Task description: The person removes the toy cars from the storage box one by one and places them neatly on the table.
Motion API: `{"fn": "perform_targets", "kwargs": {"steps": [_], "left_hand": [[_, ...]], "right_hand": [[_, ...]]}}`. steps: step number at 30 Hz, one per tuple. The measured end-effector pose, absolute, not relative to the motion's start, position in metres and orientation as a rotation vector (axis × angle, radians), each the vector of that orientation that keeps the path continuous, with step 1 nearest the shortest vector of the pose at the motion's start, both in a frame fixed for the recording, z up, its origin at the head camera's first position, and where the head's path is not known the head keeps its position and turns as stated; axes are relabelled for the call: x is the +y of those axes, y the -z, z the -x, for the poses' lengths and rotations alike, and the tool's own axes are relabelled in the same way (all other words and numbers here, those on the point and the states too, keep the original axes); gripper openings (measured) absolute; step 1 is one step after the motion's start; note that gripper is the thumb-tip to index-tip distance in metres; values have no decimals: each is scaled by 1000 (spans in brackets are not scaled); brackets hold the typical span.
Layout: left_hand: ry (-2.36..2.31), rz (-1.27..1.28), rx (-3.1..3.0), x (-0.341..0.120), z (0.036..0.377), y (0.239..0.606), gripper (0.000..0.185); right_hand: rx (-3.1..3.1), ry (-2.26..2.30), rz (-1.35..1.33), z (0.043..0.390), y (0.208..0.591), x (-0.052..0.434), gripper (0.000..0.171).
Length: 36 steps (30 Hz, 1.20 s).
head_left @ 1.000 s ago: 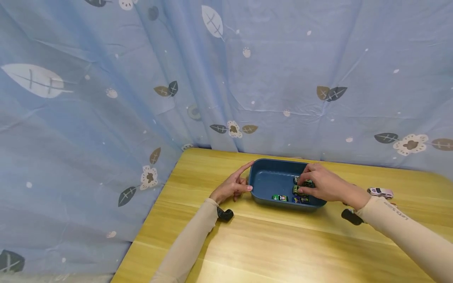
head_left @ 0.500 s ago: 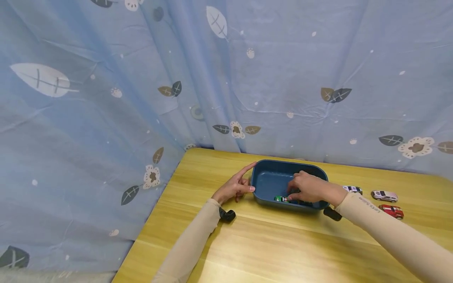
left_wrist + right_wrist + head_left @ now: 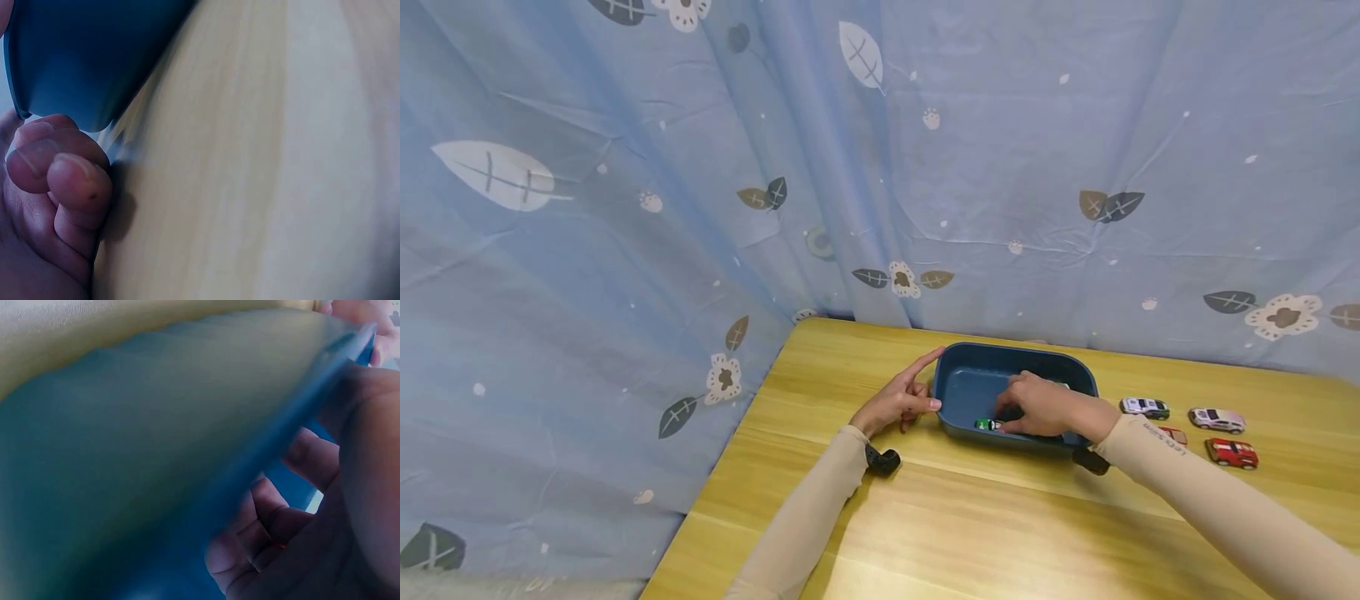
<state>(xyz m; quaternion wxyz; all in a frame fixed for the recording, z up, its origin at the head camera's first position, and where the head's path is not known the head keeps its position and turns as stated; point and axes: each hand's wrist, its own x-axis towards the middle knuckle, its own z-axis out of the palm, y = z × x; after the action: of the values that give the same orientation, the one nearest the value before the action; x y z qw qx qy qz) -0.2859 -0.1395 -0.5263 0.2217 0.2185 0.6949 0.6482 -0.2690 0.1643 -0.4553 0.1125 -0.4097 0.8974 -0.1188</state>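
A dark blue rectangular box [image 3: 973,429] stands on the table in the head view. My left hand [image 3: 887,404] touches its left end, index finger at the far corner and thumb at the near rim. The left wrist view shows its other fingers [image 3: 78,172] curled beside the box wall. My right hand [image 3: 1037,404] reaches down into the box, thumb and fingers bent around a toy car, mostly hidden; which car, I cannot tell. A green toy car [image 3: 985,424] lies right at the thumb tip. In the right wrist view the box wall [image 3: 156,425] covers part of the curled fingers [image 3: 269,519].
Right of the box on the wooden table [image 3: 940,525] lie a white-and-black toy car [image 3: 1144,407], a pale pinkish one [image 3: 1217,419] and a red one [image 3: 1232,452]. Another reddish car [image 3: 1174,435] shows partly behind the right sleeve. A blue patterned curtain [image 3: 1000,167] hangs behind.
My right hand has moved left within the box, and the green car has shifted slightly left. More cars right of the box have come into view from behind the sleeve. My left hand stays put.
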Motion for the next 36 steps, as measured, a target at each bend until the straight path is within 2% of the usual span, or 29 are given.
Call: {"fn": "perform_targets", "kwargs": {"steps": [15, 22, 30, 36], "left_hand": [[-1804, -603, 1919, -141, 285, 527, 89], [-1798, -610, 1919, -140, 285, 528, 89], [-1793, -612, 1909, -139, 286, 527, 89], [-1797, -606, 1899, -140, 285, 527, 90]], "right_hand": [[2667, 339, 1381, 265, 463, 157, 12], [2689, 356, 1371, 264, 460, 164, 12], [2765, 363, 1261, 258, 434, 186, 27], [2884, 294, 1245, 255, 408, 218, 27]]}}
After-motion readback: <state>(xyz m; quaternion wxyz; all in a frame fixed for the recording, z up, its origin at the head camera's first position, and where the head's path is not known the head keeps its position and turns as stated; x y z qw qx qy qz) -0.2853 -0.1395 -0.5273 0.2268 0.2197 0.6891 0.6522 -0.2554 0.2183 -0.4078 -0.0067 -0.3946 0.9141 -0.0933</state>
